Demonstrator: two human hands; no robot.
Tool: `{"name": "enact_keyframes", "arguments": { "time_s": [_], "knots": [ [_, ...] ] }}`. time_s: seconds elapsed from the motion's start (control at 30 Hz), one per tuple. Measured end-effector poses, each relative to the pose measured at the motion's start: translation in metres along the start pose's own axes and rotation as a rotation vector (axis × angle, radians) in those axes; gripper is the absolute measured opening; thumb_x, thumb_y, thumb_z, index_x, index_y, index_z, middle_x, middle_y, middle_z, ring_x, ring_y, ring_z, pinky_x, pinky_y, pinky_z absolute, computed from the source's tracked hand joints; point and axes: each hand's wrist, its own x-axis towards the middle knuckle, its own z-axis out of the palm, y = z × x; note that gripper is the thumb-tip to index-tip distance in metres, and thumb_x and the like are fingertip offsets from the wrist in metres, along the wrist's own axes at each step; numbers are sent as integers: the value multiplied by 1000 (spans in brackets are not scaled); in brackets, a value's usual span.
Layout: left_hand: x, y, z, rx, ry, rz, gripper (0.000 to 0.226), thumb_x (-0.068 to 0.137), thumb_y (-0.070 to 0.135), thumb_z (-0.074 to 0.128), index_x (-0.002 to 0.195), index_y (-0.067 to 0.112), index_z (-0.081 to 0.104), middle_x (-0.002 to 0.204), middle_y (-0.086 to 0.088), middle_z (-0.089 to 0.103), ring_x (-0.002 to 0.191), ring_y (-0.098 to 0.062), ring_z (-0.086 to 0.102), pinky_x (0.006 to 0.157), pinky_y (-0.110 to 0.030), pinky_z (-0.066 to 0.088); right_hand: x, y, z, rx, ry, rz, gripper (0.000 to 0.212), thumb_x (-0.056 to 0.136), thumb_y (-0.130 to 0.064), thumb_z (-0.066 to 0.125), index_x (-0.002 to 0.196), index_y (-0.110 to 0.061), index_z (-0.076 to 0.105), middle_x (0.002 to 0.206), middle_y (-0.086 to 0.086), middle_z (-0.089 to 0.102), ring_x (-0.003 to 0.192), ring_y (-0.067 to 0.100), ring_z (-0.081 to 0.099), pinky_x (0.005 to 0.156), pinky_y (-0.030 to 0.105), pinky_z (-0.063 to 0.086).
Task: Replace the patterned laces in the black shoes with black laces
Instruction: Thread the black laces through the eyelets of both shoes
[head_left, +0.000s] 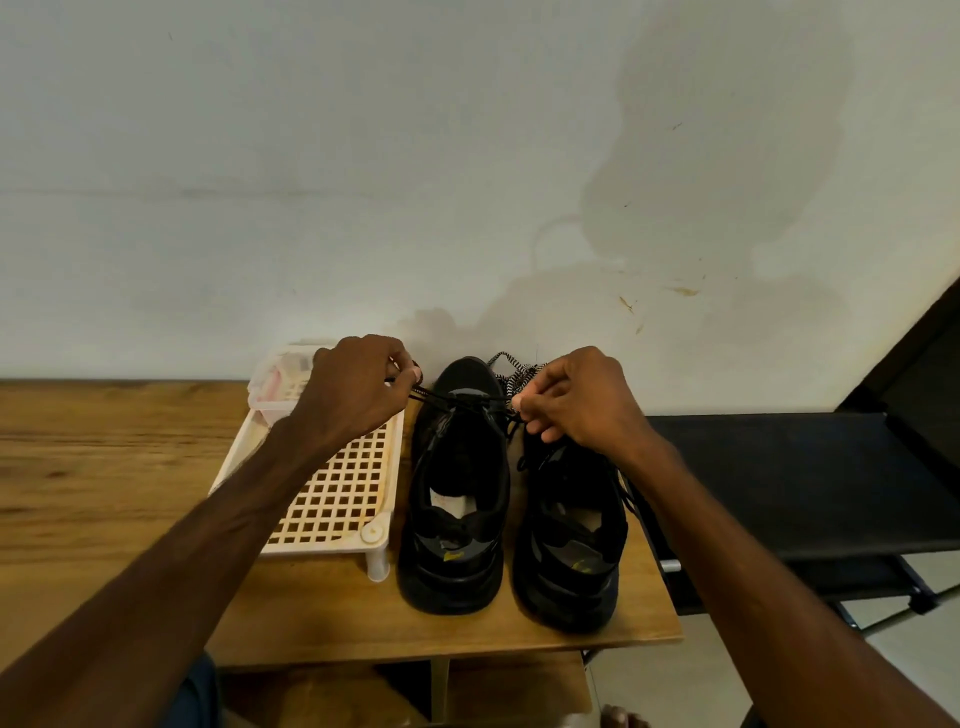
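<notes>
Two black shoes stand side by side on the wooden table, heels toward me: the left shoe (457, 499) and the right shoe (571, 535). A black lace (467, 401) runs taut across the left shoe's front eyelets. My left hand (358, 384) pinches one end of it at the left, and my right hand (576, 400) pinches the other end at the right. A black-and-white patterned lace (514, 371) lies bunched behind the shoes by the wall. More black lace hangs loose over the right shoe.
A cream plastic grid rack (337, 499) stands left of the shoes, with a small clear box (278, 384) on its far end. The table's right edge (670, 597) is close to the right shoe. A black folding cot (810, 478) lies beyond it. The wall rises directly behind.
</notes>
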Motion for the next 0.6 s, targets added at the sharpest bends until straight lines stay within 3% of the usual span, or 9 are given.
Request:
{"name": "enact_keyframes", "arguments": {
  "time_s": [0.07,0.13,0.3,0.6],
  "knots": [
    [0,3,2,11,32,48,25,91,44,65,106,27,75,102,9,75,107,-20,63,98,-56,47,1,-1,4,-34,16,-29,12,88,-16,80,83,-7,74,73,9,75,61,16,74,53,19,56],
    [-1,11,3,-67,44,141,35,88,52,59,112,31,74,111,12,74,115,-19,59,100,-55,44,2,-4,9,-44,26,-56,12,89,-18,79,83,-9,74,72,7,75,63,17,74,53,19,55],
    [-4,27,15,-208,9,308,22,86,50,66,100,41,79,108,24,70,113,-9,53,94,-48,46,2,-9,14,-23,21,-93,10,93,-15,74,88,-6,76,77,7,76,68,18,75,55,24,60],
    [-7,33,17,-210,-5,271,10,80,42,68,83,39,76,112,25,67,118,-11,47,96,-49,43,1,-11,19,71,-32,-66,10,95,-13,71,95,-4,76,83,10,76,74,24,76,67,35,65]
  ]
}}
